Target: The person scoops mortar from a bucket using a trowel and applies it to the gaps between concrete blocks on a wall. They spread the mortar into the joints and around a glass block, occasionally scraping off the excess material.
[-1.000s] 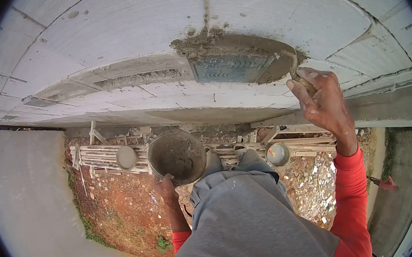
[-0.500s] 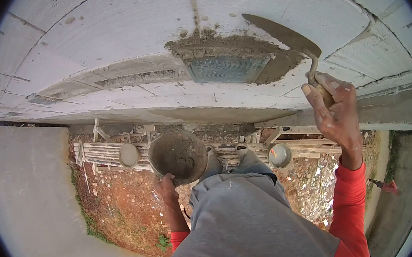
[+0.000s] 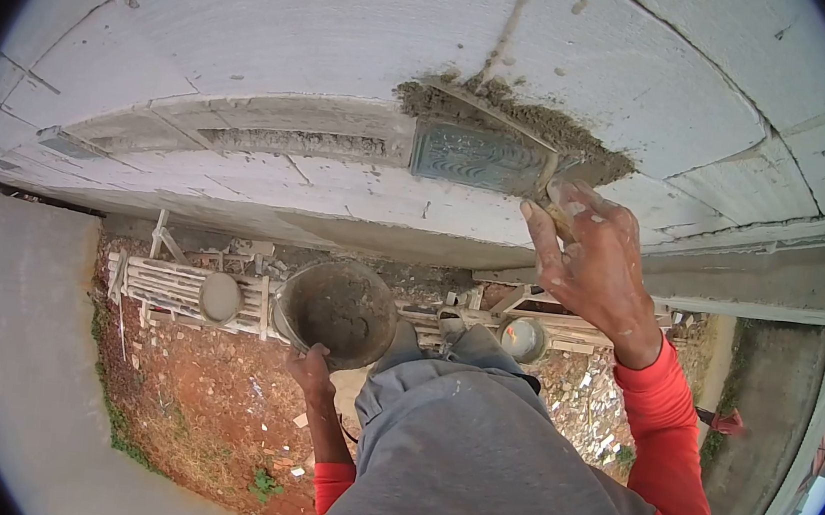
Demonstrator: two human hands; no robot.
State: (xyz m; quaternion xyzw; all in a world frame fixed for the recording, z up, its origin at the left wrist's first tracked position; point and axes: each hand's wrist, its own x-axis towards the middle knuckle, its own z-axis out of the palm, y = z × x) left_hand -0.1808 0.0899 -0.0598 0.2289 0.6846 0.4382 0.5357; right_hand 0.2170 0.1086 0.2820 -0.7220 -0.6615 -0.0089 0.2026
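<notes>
My right hand (image 3: 593, 261) is closed round the handle of a trowel (image 3: 507, 122). Its blade, seen nearly edge-on, lies along the wet grey mortar (image 3: 571, 133) on the white block wall (image 3: 295, 34). Just below the blade, a bluish wavy-patterned glass block (image 3: 473, 158) sits in the wall, with mortar along its upper and right sides. Lower down, my left hand (image 3: 312, 370) grips the rim of a dark bucket (image 3: 342, 310) smeared inside with mortar. The fingers on the far side of that rim are hidden.
Left of the glass block runs a long recess (image 3: 294, 143) in the wall. Below, a scaffold of wooden poles (image 3: 169, 282) carries a round grey-filled container (image 3: 220, 298) and a second bucket (image 3: 524, 340). Reddish, rubble-strewn ground (image 3: 216, 408) lies underneath, beside a concrete slab (image 3: 14, 316).
My right hand has brought the trowel down and left, from above the mortar's right end onto the mortar over the glass block. The view has shifted; my left hand still holds the bucket.
</notes>
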